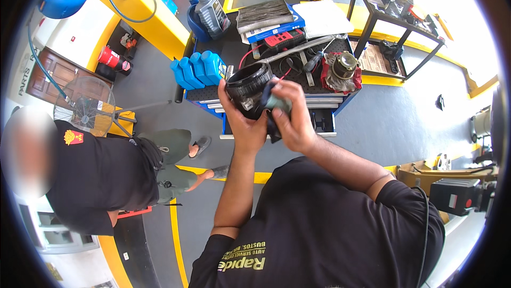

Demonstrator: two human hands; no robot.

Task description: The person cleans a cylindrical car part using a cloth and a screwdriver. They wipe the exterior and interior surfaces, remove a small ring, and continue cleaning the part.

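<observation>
My left hand [246, 127] grips a black throttle-body-like car part [249, 79] from its left side and below. The part has a wide round opening that faces up and away from me, with a ribbed rim. My right hand [294, 117] is closed round a bunched grey-green rag [280, 105], which it presses against the part's right side. The rag and fingers hide some of that side. Both hands hold the part in front of my chest, above the near edge of a tool cart [210, 95].
On the cart are several blue bottles [198, 70], a grey oil jug [213, 15], a pleated filter [265, 15], a red meter [283, 39] and a metal part on red cloth [344, 66]. A person [106, 176] stands left, near a fan [85, 108]. A black shelf rack [396, 24] stands far right.
</observation>
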